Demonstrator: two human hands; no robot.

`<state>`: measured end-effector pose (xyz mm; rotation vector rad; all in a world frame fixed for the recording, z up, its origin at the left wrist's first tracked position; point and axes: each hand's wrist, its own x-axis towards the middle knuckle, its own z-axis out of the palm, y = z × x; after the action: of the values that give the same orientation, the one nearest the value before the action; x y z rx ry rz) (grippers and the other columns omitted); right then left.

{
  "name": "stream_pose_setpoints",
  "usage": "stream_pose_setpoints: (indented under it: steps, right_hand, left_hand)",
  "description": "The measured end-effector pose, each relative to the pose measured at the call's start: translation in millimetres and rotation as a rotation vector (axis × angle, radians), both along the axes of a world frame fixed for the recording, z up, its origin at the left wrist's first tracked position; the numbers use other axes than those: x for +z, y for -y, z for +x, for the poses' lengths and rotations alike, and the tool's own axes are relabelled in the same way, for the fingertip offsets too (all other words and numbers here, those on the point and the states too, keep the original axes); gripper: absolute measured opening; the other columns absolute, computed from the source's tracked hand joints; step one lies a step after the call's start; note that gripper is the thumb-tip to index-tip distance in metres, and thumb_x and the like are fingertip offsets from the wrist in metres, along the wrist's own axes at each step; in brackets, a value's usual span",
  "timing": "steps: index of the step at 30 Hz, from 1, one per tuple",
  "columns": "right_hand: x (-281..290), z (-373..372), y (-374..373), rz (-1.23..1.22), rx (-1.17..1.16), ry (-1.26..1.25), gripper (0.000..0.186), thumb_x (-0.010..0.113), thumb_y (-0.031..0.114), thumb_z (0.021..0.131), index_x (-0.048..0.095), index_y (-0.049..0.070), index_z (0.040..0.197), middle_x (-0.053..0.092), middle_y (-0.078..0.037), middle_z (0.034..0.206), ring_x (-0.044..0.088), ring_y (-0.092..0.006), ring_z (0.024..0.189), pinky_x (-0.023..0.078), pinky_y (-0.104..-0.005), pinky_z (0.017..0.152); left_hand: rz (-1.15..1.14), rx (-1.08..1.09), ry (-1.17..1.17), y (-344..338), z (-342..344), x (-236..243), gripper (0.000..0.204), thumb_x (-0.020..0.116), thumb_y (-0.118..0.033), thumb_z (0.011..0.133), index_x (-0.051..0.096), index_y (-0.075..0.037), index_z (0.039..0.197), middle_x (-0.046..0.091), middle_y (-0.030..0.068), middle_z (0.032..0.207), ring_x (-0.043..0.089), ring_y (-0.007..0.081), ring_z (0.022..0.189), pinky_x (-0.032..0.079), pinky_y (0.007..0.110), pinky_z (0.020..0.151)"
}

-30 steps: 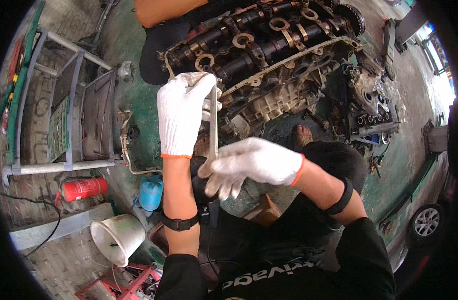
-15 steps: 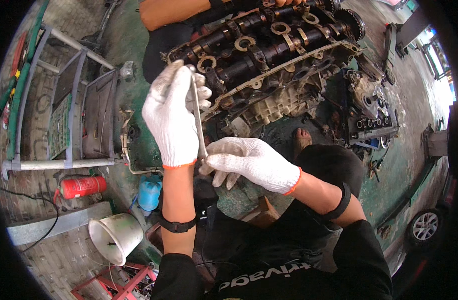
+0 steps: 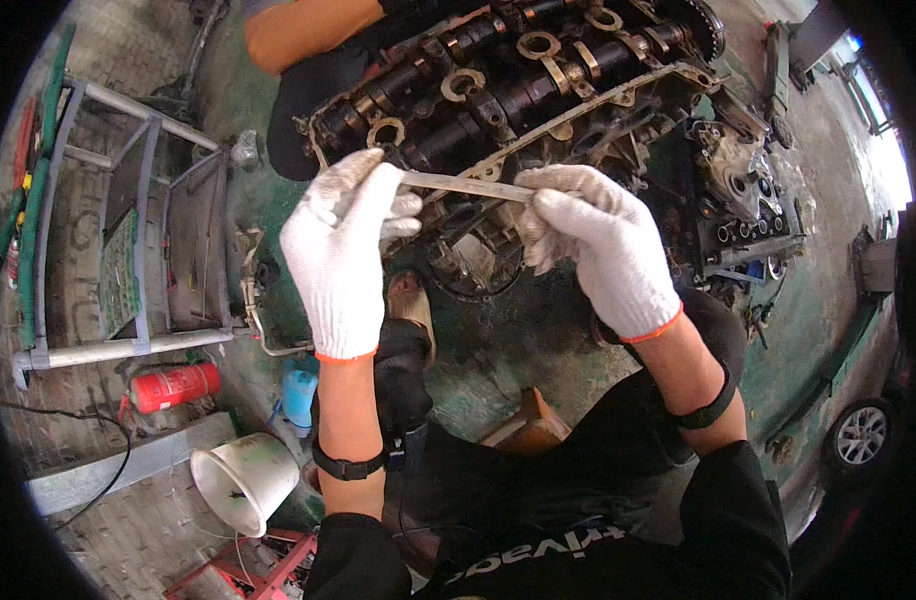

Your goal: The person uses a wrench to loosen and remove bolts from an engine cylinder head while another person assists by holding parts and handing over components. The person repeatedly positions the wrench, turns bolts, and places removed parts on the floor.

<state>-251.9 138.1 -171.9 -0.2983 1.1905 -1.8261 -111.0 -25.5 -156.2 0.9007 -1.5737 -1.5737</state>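
Observation:
A slim metal wrench (image 3: 468,186) spans the gap between my two gloved hands, nearly level. My left hand (image 3: 343,235) is closed on its left end, thumb and fingers pinching it. On the other end my right hand (image 3: 603,230) is closed, with the fingers curled beneath. Both wrench ends are hidden by the white gloves. Just beyond the hands lies a greasy engine cylinder head (image 3: 508,100), its dark camshafts and brass-coloured rings exposed. My left hand is close to its near left corner.
Another person's arm (image 3: 313,35) reaches in at the far left of the engine. A metal rack (image 3: 128,350), red fire extinguisher (image 3: 176,387), blue jug (image 3: 299,397) and white bucket (image 3: 243,485) stand left. Engine parts (image 3: 743,220) lie right, near a wheel (image 3: 860,435).
My right hand has moved up and right, swinging the wrench from upright to nearly level. The left hand stays near the engine's corner, still gripping its end.

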Motion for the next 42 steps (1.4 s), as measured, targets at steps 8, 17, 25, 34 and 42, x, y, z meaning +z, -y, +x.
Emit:
stream_pose_setpoints:
  steps: [8,17,25,34,42]
  right_hand:
    - [-5.9,-7.5,0.0,-0.012,0.01,-0.022,0.028,0.059,0.011,0.101,0.063,-0.007,0.123,0.072,-0.01,0.086,0.068,-0.0144,0.068,0.054,-0.0263,0.063]
    - [6.8,-13.0,-1.9,-0.094,-0.021,-0.191,0.033,0.06,0.017,0.101,0.064,-0.007,0.123,0.074,-0.013,0.087,0.068,-0.015,0.067,0.054,-0.025,0.061]
    - [11.7,27.7,2.2,-0.003,0.522,0.149,0.055,0.062,0.013,0.099,0.042,-0.008,0.146,0.073,-0.015,0.1,0.069,-0.0152,0.073,0.056,-0.0249,0.065]
    - [1.8,90.8,45.8,-0.081,0.624,0.363,0.016,0.059,0.014,0.101,0.059,0.002,0.11,0.072,-0.008,0.092,0.066,-0.0133,0.068,0.054,-0.0261,0.06]
    - [18.7,51.0,24.0,0.085,0.604,-0.059,0.025,0.06,0.016,0.099,0.062,-0.002,0.117,0.072,-0.008,0.087,0.065,-0.0101,0.067,0.053,-0.0236,0.062]
  left_hand:
    - [-0.013,-0.012,0.249,7.7,0.7,7.7,0.027,0.074,-0.015,0.092,0.07,0.0,0.114,0.073,0.0079,0.082,0.066,0.0116,0.06,0.051,0.023,0.053]
    - [0.06,-0.046,0.171,12.1,-1.2,3.4,0.029,0.072,-0.016,0.093,0.069,0.001,0.116,0.073,0.0107,0.086,0.07,0.0158,0.063,0.053,0.025,0.052]
    - [0.039,-0.069,0.208,12.0,0.0,5.4,0.028,0.071,-0.018,0.094,0.07,0.0,0.115,0.073,0.0089,0.087,0.07,0.0154,0.065,0.054,0.024,0.055]
    - [0.107,-0.119,0.196,18.3,4.0,5.1,0.027,0.072,-0.017,0.093,0.069,0.0,0.114,0.072,0.0082,0.084,0.067,0.0139,0.064,0.053,0.026,0.057]
    - [0.302,-0.077,-0.124,22.3,12.3,3.0,0.026,0.064,-0.016,0.098,0.066,-0.004,0.121,0.071,0.0095,0.085,0.066,0.0161,0.066,0.052,0.026,0.056]
